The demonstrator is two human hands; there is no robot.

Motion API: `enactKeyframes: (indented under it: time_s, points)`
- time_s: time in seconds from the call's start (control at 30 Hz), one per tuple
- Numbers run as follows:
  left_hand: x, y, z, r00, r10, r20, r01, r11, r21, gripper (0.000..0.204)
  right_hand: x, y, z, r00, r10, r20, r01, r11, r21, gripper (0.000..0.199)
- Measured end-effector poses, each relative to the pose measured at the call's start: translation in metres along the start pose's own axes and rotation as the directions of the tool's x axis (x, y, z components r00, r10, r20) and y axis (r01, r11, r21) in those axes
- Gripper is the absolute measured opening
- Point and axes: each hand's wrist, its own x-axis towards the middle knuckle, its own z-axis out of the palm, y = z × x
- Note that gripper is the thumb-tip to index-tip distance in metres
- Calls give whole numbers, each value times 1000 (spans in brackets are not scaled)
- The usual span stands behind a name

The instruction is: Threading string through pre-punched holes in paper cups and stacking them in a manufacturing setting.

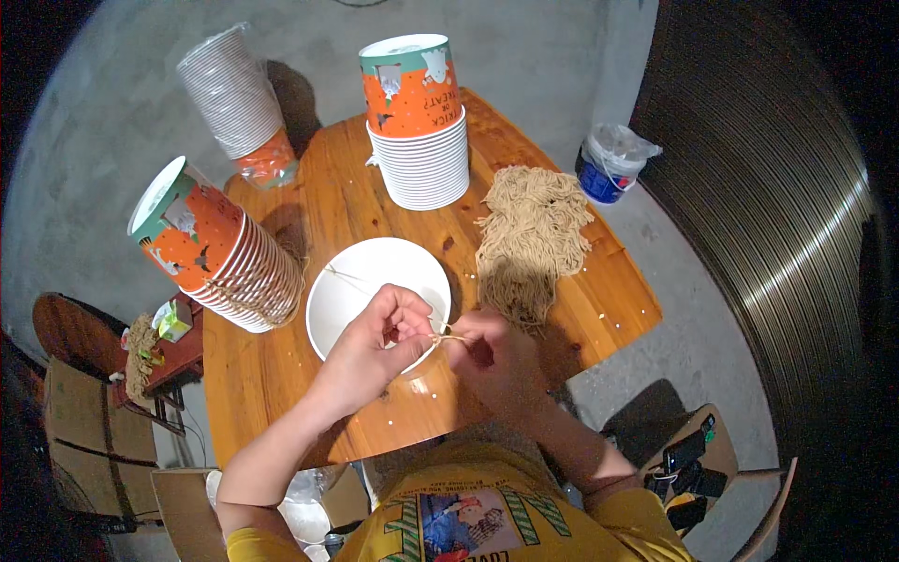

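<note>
A round white tub [375, 262], perhaps a paper bucket, stands on the wooden table in front of me. My left hand [379, 337] is over its near right side, thumb and fingers pinching a thin tan cord [451, 338]. Close beside it, at the rim, my right hand [494, 351] pinches the same cord; its fingers are partly in shadow. A thin strand of cord also crosses the inside of the tub. Behind my right hand lies a thick heap of tan cords [534, 220].
Nested orange-and-green paper buckets stand on the wooden table [328, 206]: a stack [417, 122] at the back, another [220, 248] at left with cords hanging on it. A plastic-wrapped stack [234, 103] is at the back left. A blue-and-white pail [611, 169] sits right, beyond the table.
</note>
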Motion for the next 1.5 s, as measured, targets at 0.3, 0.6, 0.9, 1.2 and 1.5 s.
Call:
enactKeyframes:
  time_s: [0.3, 0.6, 0.9, 1.2, 1.5]
  points:
    - [0, 0, 2, 1000, -15, -3, 15, 999, -50, 23, 6, 5, -13, 904, -390, 176, 428, 839, -337, 26]
    - [-1, 0, 3, 1000, -31, -3, 31, 999, -30, 24, 8, 10, -11, 890, -429, 152, 455, 825, -335, 25]
    - [-1, 1, 4, 999, -14, -51, 17, 998, 59, 25, 15, 3, -17, 842, -474, 257, 539, 742, -398, 24]
    - [-4, -3, 7, 986, 151, -77, -124, 952, 279, 23, 25, 11, -7, 944, 109, 312, -135, 989, 60, 9]
    - [-3, -5, 4, 989, 119, -86, -94, 962, 255, 23, 30, 5, -18, 843, 312, 437, -444, 864, 239, 9]
